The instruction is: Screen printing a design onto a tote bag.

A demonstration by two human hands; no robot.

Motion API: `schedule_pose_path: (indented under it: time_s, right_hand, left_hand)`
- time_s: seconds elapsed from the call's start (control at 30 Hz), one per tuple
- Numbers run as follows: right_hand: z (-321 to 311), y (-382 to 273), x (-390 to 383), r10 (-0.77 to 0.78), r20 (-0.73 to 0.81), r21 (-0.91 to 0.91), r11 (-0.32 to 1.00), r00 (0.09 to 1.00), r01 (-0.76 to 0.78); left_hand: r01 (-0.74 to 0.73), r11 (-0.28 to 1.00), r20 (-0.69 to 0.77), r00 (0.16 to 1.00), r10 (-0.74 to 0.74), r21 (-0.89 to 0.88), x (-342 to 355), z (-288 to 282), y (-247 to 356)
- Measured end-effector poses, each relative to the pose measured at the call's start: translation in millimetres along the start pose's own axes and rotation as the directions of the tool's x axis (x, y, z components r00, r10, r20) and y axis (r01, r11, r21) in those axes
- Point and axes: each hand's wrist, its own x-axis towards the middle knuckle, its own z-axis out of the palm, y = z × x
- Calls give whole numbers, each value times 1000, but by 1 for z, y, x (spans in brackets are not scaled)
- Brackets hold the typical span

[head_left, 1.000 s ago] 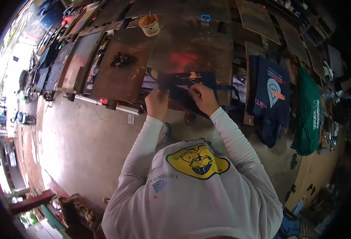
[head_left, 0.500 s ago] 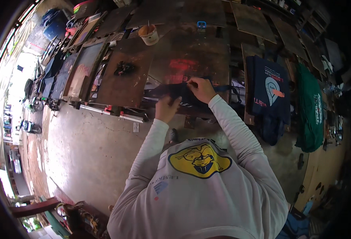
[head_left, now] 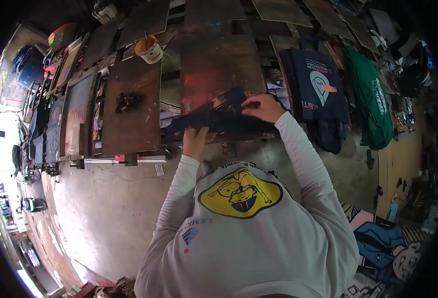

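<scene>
A dark navy cloth bag [head_left: 214, 119] lies rumpled over the near end of a brown board [head_left: 219, 57], part of it folded up into a peak. My left hand [head_left: 196, 141] is closed on its near edge, the thumb on top of the cloth. At the bag's right side my right hand [head_left: 264, 108] has its fingers curled together at the raised cloth; the fingertips seem to pinch a fold, though the dark fabric makes the contact hard to see. Red printed marks show on the board beyond the cloth.
Navy printed tote bags [head_left: 316, 89] are stacked on a board to the right, with green printed bags [head_left: 370, 97] beyond. A paint-smeared bucket [head_left: 149, 50] stands far left. Closer, a dark clump [head_left: 128, 102] rests on another board [head_left: 134, 124], beside a framed screen [head_left: 77, 114].
The bag has been spread wider and its middle lifted into a peak. My left hand has moved nearer to me along its edge. The whole view has shifted rightward.
</scene>
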Motion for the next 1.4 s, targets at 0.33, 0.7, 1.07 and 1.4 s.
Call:
schedule_pose_path:
  time_s: [0.33, 0.7, 1.07, 1.4]
  right_hand:
    - [56, 25, -15, -119, 31, -325, 938, 992, 123]
    - [60, 19, -16, -186, 106, -222, 953, 977, 205]
    - [33, 25, -49, -275, 39, -148, 949, 961, 278]
    - [-2, 64, -101, -229, -27, -203, 954, 973, 219]
  left_hand:
    - [282, 957, 109, 955, -274, -65, 1, -6, -34]
    - [99, 995, -2, 995, -99, 8, 6, 9, -27]
    - [46, 990, -63, 996, -55, -137, -45, 62, -65]
    - [93, 995, -102, 990, -96, -31, -63, 80, -104]
